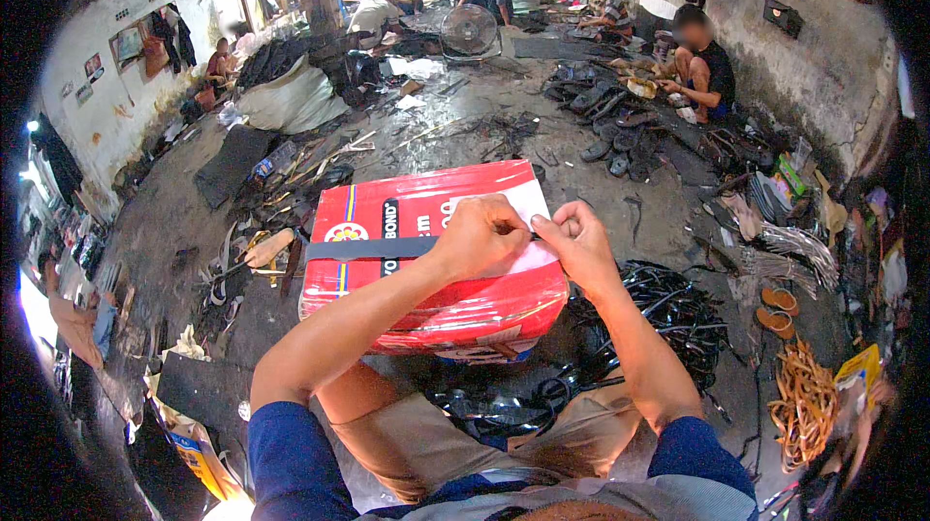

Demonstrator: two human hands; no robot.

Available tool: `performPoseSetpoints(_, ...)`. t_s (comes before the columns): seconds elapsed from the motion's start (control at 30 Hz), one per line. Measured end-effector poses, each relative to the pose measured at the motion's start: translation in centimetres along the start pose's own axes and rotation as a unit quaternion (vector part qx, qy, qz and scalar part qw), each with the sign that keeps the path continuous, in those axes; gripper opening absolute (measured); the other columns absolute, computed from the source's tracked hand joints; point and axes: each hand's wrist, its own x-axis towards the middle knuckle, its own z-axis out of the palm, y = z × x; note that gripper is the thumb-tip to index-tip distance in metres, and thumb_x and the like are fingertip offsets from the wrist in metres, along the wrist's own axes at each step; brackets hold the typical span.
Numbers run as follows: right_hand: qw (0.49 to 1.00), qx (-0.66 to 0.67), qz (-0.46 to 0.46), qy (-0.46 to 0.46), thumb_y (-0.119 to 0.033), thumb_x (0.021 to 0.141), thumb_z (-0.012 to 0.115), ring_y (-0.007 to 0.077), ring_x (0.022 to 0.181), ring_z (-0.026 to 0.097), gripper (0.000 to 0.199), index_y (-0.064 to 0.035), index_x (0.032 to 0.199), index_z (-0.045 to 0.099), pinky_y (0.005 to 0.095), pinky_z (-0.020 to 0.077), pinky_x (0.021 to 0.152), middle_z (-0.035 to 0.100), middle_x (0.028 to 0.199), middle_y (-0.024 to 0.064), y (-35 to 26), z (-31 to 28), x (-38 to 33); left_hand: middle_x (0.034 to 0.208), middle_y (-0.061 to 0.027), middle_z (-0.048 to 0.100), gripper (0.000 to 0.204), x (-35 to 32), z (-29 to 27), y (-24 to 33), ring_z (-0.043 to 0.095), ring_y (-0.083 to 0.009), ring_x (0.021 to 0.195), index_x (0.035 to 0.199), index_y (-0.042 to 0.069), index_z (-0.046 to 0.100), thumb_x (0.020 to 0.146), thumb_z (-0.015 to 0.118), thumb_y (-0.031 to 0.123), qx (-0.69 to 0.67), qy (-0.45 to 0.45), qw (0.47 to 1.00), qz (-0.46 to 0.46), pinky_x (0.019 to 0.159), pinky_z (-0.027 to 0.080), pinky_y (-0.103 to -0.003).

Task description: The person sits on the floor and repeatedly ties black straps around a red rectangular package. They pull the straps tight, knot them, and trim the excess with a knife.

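In the centre of the frame, a red carton [412, 206] with shiny, clear wrapping lies on the dark floor [426, 138], just in front of the person's bent legs. A flat dark strap [363, 249] crosses its top from the left edge toward the middle. The left hand [482, 235] is curled over the carton's top, fingers folded in, gripping the strap near its right end. Just beside it, the right hand [579, 245] has thumb and forefinger pressed together, seemingly pinching the strap's end, though the fingers partly hide it. Right of the carton, a tangle of glossy black strips [668, 313] spreads over the floor. At the lower right of the frame lie a bundle of tan strips [802, 390] and, just above it, a pair of sandals [778, 313]. A co-worker [712, 66] squats at the upper right, near a heap of dark footwear [620, 124]; a round fan [470, 30] stands at upper centre.
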Motion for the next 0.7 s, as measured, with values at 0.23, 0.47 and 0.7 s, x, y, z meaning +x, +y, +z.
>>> performPoseSetpoints(0.23, 0.981, 0.152, 0.095, -0.080, -0.024, 0.100, 0.063, 0.0026, 0.042, 0.032, 0.021, -0.0150, 0.085, 0.052, 0.0226, 0.0225, 0.036, 0.042, 0.060, -0.0086, 1.1, -1.4, -0.1, 0.074, -0.0108, 0.066, 0.012, 0.4, 2.5, -0.3, 0.065, -0.0143, 0.066, 0.078, -0.003, 0.071, 0.078, 0.077, 0.006, -0.122, 0.046, 0.991, -0.019, 0.060, 0.051, -0.029)
performPoseSetpoints(0.47, 0.894, 0.332, 0.286, -0.093, -0.045, 0.098, 0.062, 0.0042, 0.042, 0.039, 0.030, -0.0172, 0.092, 0.053, 0.0220, 0.0266, 0.033, 0.045, 0.059, -0.0058, -1.0, -2.1, -0.7, 0.079, -0.0042, 0.068, 0.006, 0.6, 2.6, -0.3, 0.063, -0.0104, 0.073, 0.081, 0.000, 0.072, 0.081, 0.076, 0.004, -0.101, 0.033, 0.994, -0.005, 0.066, 0.050, -0.026)
performPoseSetpoints(0.7, 0.952, -0.293, -0.080, 0.039, -0.040, 0.095, 0.061, 0.0400, 0.078, 0.067, 0.042, 0.0012, 0.091, 0.065, 0.0457, 0.0518, 0.072, 0.068, 0.085, 0.0239, -1.2, -0.6, 4.4, 0.079, -0.0063, 0.068, 0.006, 1.1, 2.8, 0.5, 0.066, -0.0123, 0.070, 0.082, -0.001, 0.074, 0.078, 0.075, 0.003, -0.082, 0.039, 0.996, 0.005, 0.065, 0.053, -0.027)
